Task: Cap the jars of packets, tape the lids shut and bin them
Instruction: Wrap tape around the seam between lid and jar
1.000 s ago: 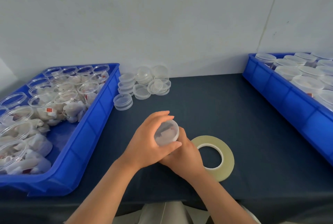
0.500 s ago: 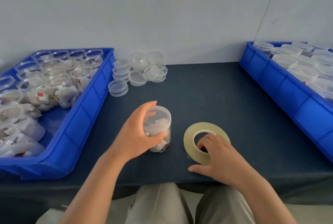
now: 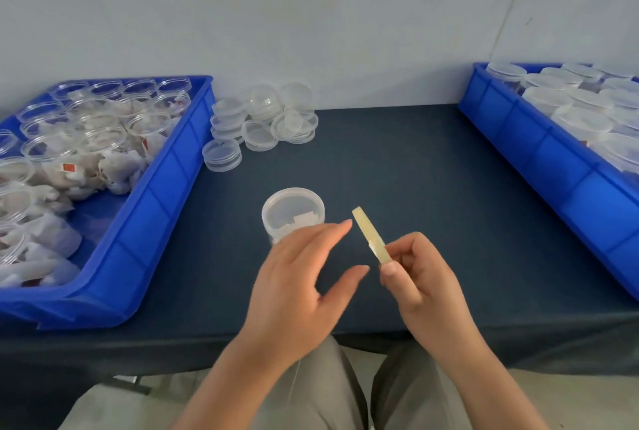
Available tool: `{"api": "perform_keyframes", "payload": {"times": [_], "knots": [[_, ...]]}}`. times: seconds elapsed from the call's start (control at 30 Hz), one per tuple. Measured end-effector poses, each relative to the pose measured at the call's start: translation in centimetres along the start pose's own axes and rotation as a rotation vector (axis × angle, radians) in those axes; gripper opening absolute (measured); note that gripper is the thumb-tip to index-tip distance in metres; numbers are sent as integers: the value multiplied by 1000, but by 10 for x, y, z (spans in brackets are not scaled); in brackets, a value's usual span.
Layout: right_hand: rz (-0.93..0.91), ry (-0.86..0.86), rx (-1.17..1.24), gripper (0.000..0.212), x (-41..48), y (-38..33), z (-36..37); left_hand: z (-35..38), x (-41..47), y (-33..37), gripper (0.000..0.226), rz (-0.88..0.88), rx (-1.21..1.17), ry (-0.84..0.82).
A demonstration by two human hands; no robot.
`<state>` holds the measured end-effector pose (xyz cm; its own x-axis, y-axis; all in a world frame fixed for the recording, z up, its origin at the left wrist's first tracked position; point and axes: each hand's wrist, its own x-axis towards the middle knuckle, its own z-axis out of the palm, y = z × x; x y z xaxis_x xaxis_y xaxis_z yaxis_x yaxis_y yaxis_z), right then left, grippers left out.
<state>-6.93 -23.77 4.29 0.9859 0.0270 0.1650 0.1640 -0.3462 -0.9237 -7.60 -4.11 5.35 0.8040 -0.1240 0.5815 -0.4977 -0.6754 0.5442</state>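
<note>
On the dark counter [image 3: 397,170], mid-frame, stands the capped jar [image 3: 293,208], apparently untaped. Just below it the left hand [image 3: 297,277] is loose and holds nothing. The right hand [image 3: 422,277] pinches the tape roll [image 3: 368,234] edge-on. Its free end, possibly that whitish nick, could tear or restick when picked.

You have a dark navy surface [image 3: 397,170] ahead, a pale grey wall [image 3: 311,14] behind it at twelve o'clock, and grey-khaki trousers [image 3: 328,391] at six o'clock below its edge.

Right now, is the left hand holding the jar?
No: the jar stands on the table; the left hand is open, reaching toward the tape roll.
</note>
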Motion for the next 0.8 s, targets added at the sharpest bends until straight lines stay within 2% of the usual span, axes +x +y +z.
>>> {"api": "perform_keyframes", "payload": {"times": [0.1, 0.2, 0.4, 0.57, 0.67, 0.8], "knots": [[-18, 26, 82, 55, -10, -10, 5, 2, 3, 11, 52, -38, -55, -34], [-14, 55, 52, 69, -15, -15, 6, 1, 4, 15, 43, -26, -55, -2], [15, 50, -31, 55, -20, -13, 8, 6, 1, 21, 16, -67, -72, 57], [43, 37, -33, 57, -23, -11, 9, 9, 1, 24, 19, 24, 87, 110], [7, -41, -24, 60, -24, -12, 7, 7, 1, 27, 14, 44, 132, 80], [-31, -258, 90, 55, -22, -16, -1, 1, 2, 32, 6, 50, 130, 47]]}}
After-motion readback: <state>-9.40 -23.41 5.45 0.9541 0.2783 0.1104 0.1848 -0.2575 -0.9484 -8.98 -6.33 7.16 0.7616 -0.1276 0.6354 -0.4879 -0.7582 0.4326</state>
